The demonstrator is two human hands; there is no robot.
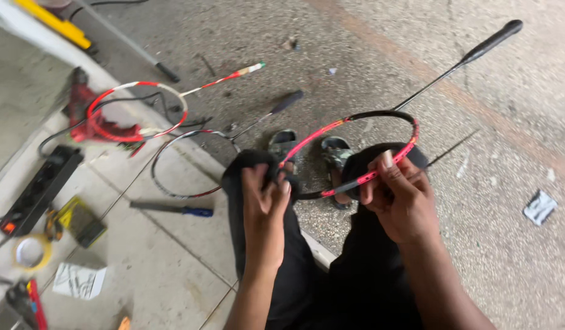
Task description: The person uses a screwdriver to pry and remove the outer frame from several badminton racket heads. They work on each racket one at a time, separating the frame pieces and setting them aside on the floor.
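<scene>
Racket frame (pixel 356 131) between both hands

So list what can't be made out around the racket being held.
Head view only:
- Left hand grip on the racket frame: blurred by motion.
- Frame's near rim: covered by right hand.
- Feet in sandals: partly behind frame and knees.
- Red tool, left: blurred.

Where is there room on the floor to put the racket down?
Bare tiles lie between the blue-handled tool and the white paper, beside the left hand. Open rough ground lies right of the right hand, up to the small wrapper. The left side is crowded: power strip, tape roll, two other racket frames.
</scene>
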